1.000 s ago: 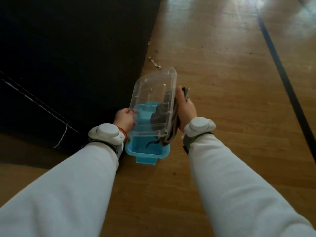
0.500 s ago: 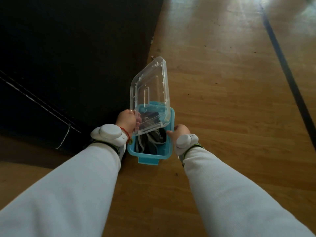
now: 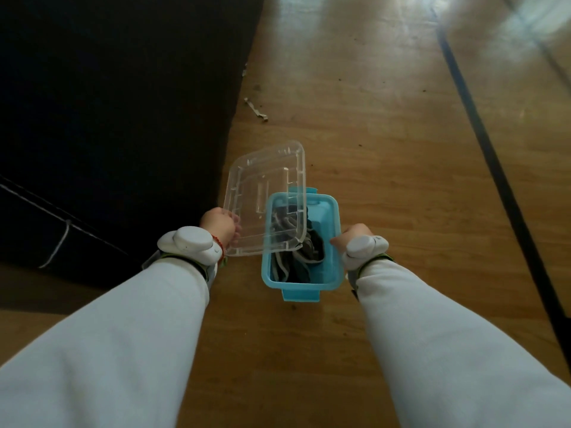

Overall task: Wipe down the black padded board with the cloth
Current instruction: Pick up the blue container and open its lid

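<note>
The black padded board (image 3: pixel 117 112) fills the upper left, lying on the wooden floor. A blue plastic box (image 3: pixel 335 223) sits in mid-air over the floor, and a grey striped cloth (image 3: pixel 304 251) lies bunched inside it. My left hand (image 3: pixel 219 225) grips the near corner of a clear plastic lid (image 3: pixel 262 196), which tilts over the box's left side. My right hand (image 3: pixel 350 239) holds the box by its right rim; its fingers are mostly hidden behind the wrist band.
A white cord (image 3: pixel 61 239) runs across the board's lower left part. A small scrap of debris (image 3: pixel 256 109) lies on the floor beside the board's edge. A black line (image 3: pixel 482 131) crosses the floor on the right.
The cloth went from my right hand into the blue box. My right hand moved to the box's right rim, and the lid swung left, off the box.
</note>
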